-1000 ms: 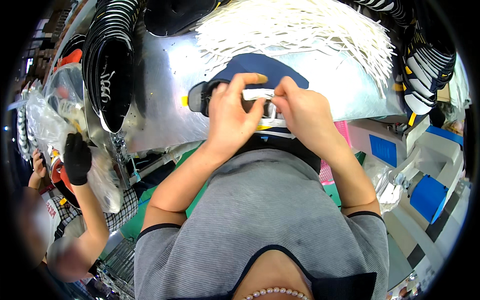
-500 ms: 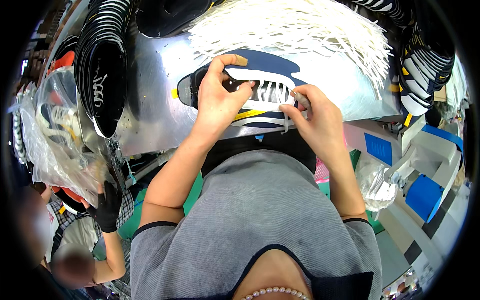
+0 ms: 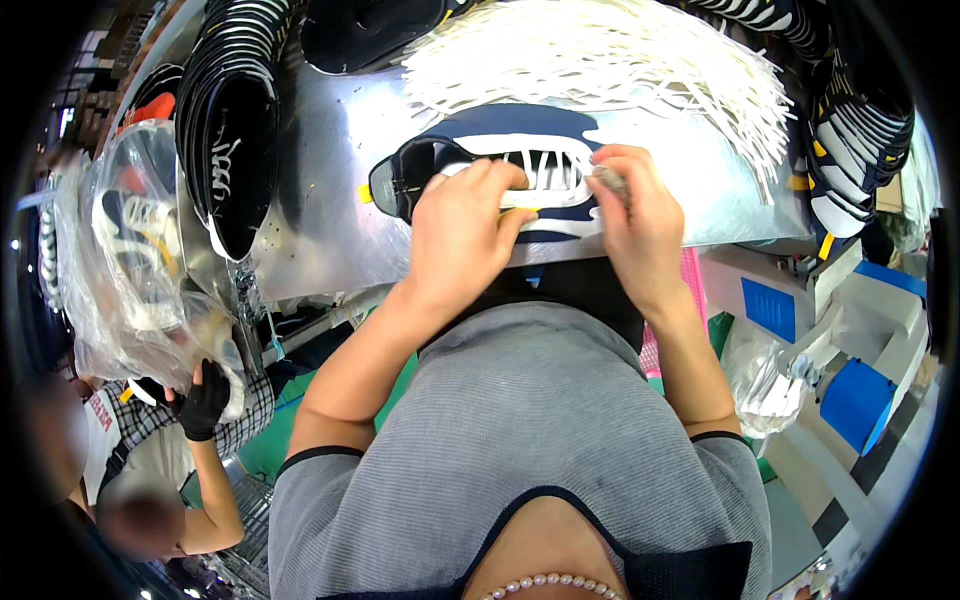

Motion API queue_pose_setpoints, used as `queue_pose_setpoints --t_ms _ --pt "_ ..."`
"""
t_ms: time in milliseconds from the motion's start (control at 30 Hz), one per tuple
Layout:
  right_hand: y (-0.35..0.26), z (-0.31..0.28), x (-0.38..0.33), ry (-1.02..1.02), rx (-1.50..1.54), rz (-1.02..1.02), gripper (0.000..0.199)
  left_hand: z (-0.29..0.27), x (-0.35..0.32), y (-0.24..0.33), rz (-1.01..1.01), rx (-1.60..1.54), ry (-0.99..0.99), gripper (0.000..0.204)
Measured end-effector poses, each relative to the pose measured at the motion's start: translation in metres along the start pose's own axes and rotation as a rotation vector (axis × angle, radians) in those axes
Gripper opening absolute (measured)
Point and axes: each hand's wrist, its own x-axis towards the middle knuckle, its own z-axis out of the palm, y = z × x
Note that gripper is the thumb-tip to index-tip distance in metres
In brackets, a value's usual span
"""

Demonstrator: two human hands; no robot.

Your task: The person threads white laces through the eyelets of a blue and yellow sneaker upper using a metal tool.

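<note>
Both hands shifted onto navy laced shoe (image 3: 520, 160).

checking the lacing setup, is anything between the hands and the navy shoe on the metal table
Nothing visible: the left hand and right hand both rest directly on the navy shoe. The pile of white laces lies behind it.

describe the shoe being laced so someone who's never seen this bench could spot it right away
On the shiny metal table, below the heap of loose white laces, one navy shoe lies on its side under the left hand and right hand. Unlike the stacked black shoes at the left, it lies alone, with white lacing.
</note>
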Motion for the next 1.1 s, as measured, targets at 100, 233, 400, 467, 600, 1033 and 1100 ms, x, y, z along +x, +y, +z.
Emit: queue_pose_setpoints --t_ms 100,233,400,467,600,1033,1100 --pt "-0.019 -0.022 -0.004 -0.274 -0.016 -0.041 0.017 -0.002 0.009 -0.013 0.037 -0.133 0.172 0.023" --pt "-0.024 -0.020 -0.030 -0.409 0.353 -0.106 0.016 -0.015 0.020 -0.024 0.100 0.018 0.368 0.022" --pt "-0.030 -0.014 0.042 0.058 0.082 -0.059 0.022 -0.023 0.007 -0.008 0.159 0.025 0.408 0.020" --pt "-0.015 0.011 0.051 0.064 0.029 -0.130 0.020 -0.024 0.006 -0.005 0.136 0.009 0.403 0.021" --pt "-0.047 -0.011 0.034 -0.083 0.072 -0.049 0.021 -0.033 0.007 -0.014 0.098 0.006 0.516 0.021" --pt "-0.047 0.003 0.046 -0.251 0.551 0.369 0.017 -0.045 0.005 -0.015 0.206 0.064 0.562 0.020" --pt "-0.030 0.021 0.049 -0.269 0.573 0.348 0.016 -0.040 0.007 -0.011 0.209 0.044 0.557 0.021"
